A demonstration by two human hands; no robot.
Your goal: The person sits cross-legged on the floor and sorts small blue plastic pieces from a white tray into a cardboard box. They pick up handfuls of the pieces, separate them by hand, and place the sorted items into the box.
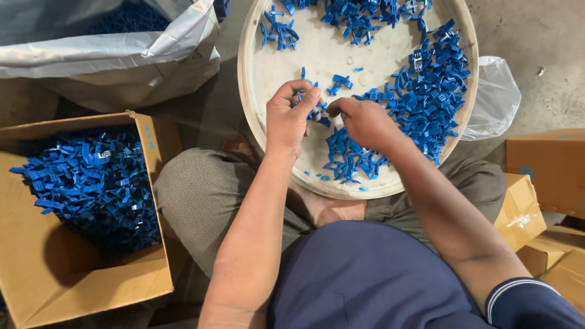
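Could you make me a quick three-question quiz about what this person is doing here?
1. True or false: both hands are over the round tray.
2. Which hand pinches small blue plastic pieces between its fingertips: left hand or right hand?
3. Where does the cardboard box full of blue pieces sit: on the person's left or right?

Key: 1 true. 2 left hand. 3 left.

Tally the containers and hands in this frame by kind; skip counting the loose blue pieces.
Round white tray: 1
Open cardboard box of blue plastic pieces: 1
Closed cardboard boxes: 4
Plastic bags: 2
Hands, left hand and right hand: 2
Total: 10
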